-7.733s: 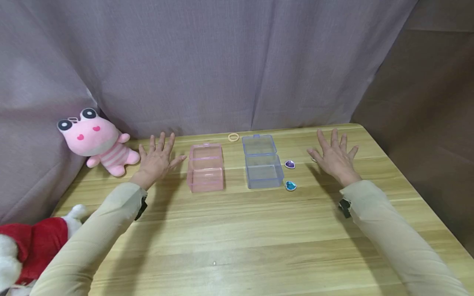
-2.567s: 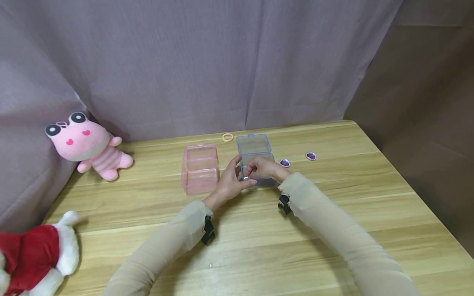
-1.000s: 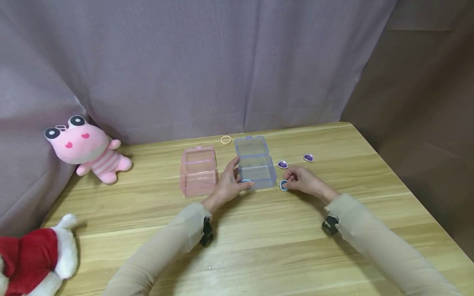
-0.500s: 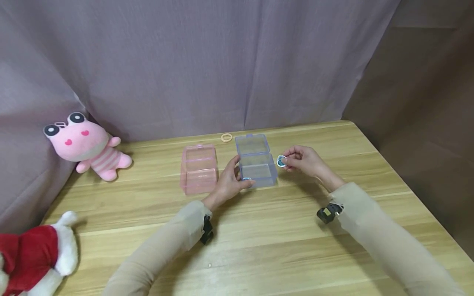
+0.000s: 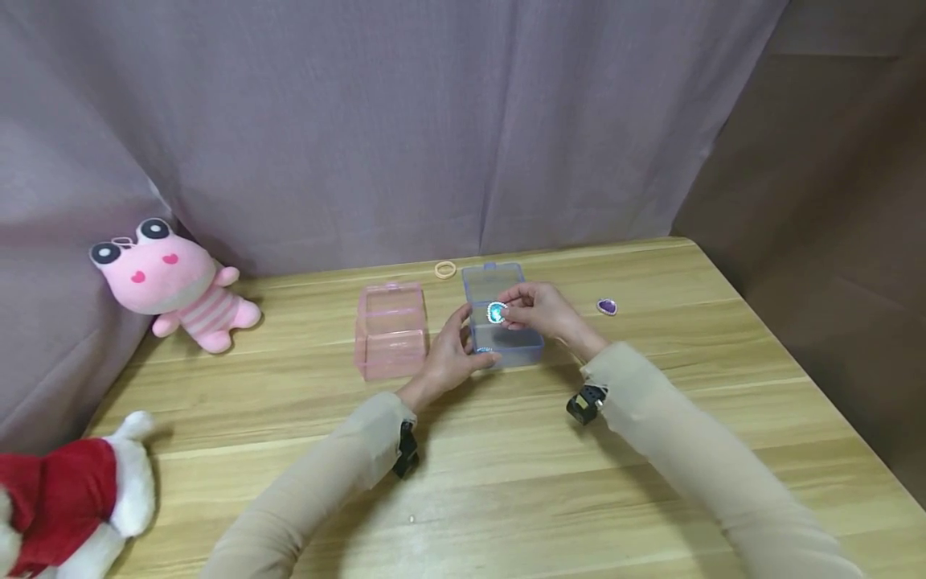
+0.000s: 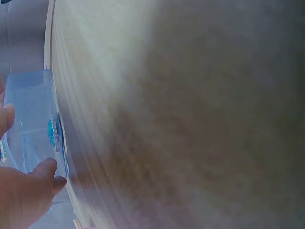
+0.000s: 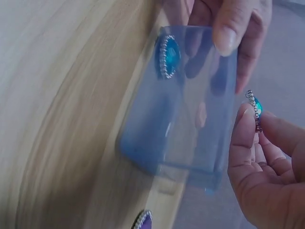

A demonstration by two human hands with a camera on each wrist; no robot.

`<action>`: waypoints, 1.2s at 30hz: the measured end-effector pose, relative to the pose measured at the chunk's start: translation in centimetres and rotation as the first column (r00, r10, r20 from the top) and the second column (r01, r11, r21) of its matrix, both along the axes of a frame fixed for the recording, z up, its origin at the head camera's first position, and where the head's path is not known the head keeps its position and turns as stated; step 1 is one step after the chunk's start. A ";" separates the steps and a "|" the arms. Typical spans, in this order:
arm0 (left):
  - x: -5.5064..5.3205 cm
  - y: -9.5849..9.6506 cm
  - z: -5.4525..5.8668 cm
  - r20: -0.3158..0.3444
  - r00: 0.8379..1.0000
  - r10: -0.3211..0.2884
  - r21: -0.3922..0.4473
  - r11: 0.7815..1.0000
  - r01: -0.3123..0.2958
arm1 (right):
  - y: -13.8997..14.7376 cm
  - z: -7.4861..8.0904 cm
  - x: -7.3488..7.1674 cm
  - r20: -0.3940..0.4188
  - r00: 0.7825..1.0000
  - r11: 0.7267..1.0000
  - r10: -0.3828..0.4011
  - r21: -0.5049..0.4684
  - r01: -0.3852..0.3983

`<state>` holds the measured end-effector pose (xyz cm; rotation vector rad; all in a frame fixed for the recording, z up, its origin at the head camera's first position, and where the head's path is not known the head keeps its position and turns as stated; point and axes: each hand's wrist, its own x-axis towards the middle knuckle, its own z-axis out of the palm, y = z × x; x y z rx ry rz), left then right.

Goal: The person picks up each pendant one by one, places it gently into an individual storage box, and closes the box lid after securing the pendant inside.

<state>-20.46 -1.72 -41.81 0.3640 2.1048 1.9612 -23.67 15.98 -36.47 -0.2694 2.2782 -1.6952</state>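
In the head view my left hand (image 5: 447,360) grips the left side of an open, clear blue plastic box (image 5: 517,356), thumb at the front wall and fingers behind. My right hand (image 5: 546,312) pinches a teal, heart-shaped gem (image 5: 496,313) with a beaded silver rim, raised over the box. Another teal gem (image 7: 170,56) lies inside the box at the left hand's end, seen through the wall in the right wrist view. One purple gem (image 5: 607,306) lies on the table to the right; a second purple gem (image 7: 144,220) shows partly in the right wrist view.
An open pink plastic box (image 5: 391,354) stands left of the blue one. A pale ring (image 5: 444,270) lies near the back edge. At the left are a pink frog plush (image 5: 170,277) and a plush in red cloth (image 5: 68,490). A grey curtain (image 5: 347,137) hangs behind.
My right hand has lifted the second teal gem off the table and carried it left over the blue box. Earlier, the first one went into the box. My left hand keeps its grip.
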 end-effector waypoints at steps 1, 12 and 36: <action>0.0 0.0 0.0 0.001 1.000 0.007 -0.019 1.000 -0.007 | -0.2 -0.1 -0.1 -0.004 1.000 1.000 0.008 0.011 -0.008; -0.1 -0.1 0.1 -0.027 1.000 0.011 -0.059 0.998 -0.013 | -1.8 -1.0 -0.6 -0.033 0.998 0.990 0.047 0.135 -0.042; 0.1 -0.1 -0.1 -0.062 0.997 0.034 -0.116 0.992 -0.041 | -2.8 -2.5 -0.8 -0.066 0.994 0.938 0.090 0.342 -0.062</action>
